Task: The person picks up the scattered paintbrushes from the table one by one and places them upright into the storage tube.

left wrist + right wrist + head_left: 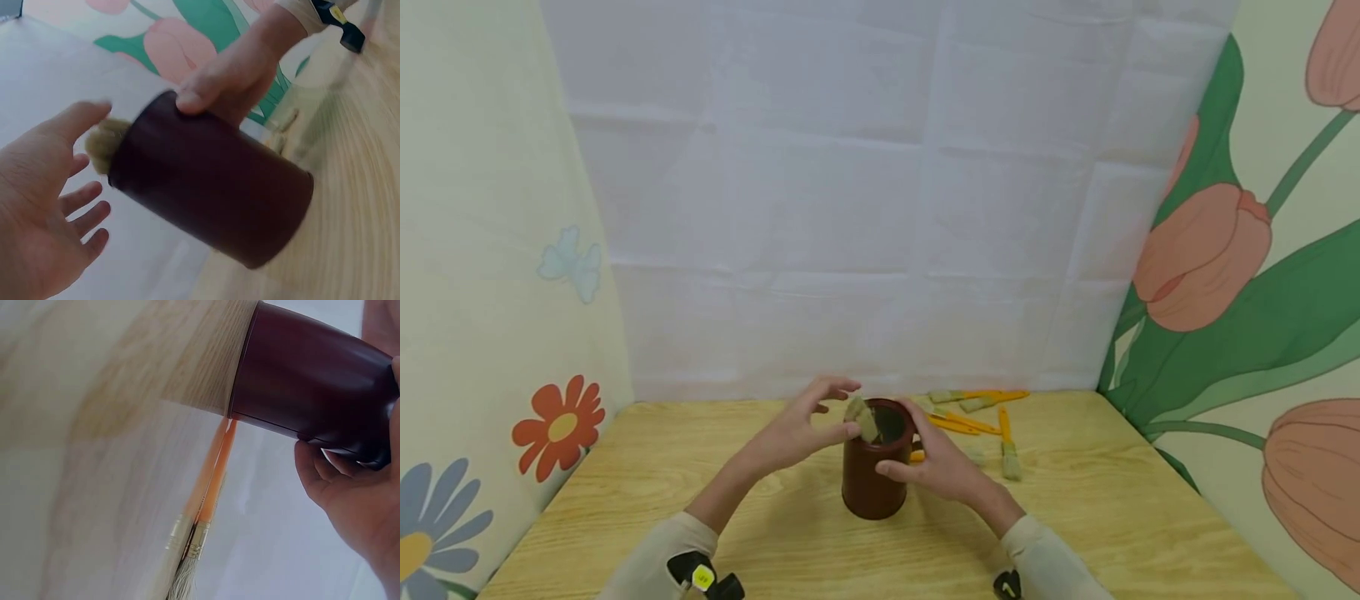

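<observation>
My right grip (947, 467) is clamped on the dark mug (872, 485), I think for steadying it on the surface (790, 542). My left grip (786, 437), fingers apart, is beside the brush (865, 422) leaning bristles-up inside the mug; other brushes (1006, 429) lie to the mug's right.

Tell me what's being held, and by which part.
The right grip holds the mug by its side, near the rim; the left grip holds nothing.

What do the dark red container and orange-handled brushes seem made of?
Container: glossy, perhaps glazed ceramic or plastic, given smooth highlights.
Brushes: handles smooth, painted wood or plastic, can't tell; ferrules likely metal, shiny gold-toned; bristles fibrous, matte, natural or synthetic unclear.
</observation>
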A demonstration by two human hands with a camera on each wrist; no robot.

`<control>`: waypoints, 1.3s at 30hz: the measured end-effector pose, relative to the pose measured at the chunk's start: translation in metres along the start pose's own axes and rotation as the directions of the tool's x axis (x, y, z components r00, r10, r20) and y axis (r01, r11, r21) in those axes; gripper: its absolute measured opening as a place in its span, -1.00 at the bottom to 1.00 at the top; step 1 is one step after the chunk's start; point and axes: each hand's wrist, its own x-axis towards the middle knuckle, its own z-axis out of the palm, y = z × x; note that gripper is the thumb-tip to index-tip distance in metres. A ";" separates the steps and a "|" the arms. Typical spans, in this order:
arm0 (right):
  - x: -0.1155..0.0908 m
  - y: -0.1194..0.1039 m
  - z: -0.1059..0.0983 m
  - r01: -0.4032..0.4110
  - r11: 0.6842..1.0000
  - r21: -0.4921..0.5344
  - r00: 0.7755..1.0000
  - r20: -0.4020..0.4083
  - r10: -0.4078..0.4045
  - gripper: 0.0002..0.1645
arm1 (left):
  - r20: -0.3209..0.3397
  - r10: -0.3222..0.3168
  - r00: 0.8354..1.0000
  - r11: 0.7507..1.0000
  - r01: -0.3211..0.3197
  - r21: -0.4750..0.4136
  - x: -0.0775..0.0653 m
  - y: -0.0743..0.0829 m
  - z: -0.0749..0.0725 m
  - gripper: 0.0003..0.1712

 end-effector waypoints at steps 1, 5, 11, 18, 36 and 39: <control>0.000 0.000 0.000 -0.001 1.000 0.002 1.000 0.001 0.001 0.06 | 0.034 -0.027 0.999 1.000 0.027 -0.013 -0.001 -0.005 0.001 -0.24; -0.001 0.000 0.001 0.006 1.000 -0.002 1.000 0.002 -0.006 0.09 | 0.124 -0.133 0.983 0.989 0.139 -0.045 -0.007 -0.028 0.007 0.01; 0.000 0.002 0.002 0.055 0.998 -0.032 0.998 0.022 -0.054 0.21 | 0.126 -0.176 0.976 0.965 0.196 -0.176 -0.010 -0.049 0.027 -0.06; 0.001 0.004 0.000 0.066 0.991 -0.117 0.983 0.175 -0.045 0.26 | 0.114 -0.078 0.991 0.913 0.116 -0.391 -0.013 -0.051 0.035 -0.21; -0.004 -0.001 -0.006 0.030 0.974 -0.224 0.977 0.212 0.019 0.02 | 0.087 -0.057 0.995 0.844 0.095 -0.528 -0.009 -0.043 0.030 -0.11; -0.009 0.000 -0.012 0.050 0.951 -0.304 0.981 0.192 0.010 -0.12 | 0.080 -0.085 0.993 0.816 0.115 -0.567 -0.007 -0.040 0.037 -0.07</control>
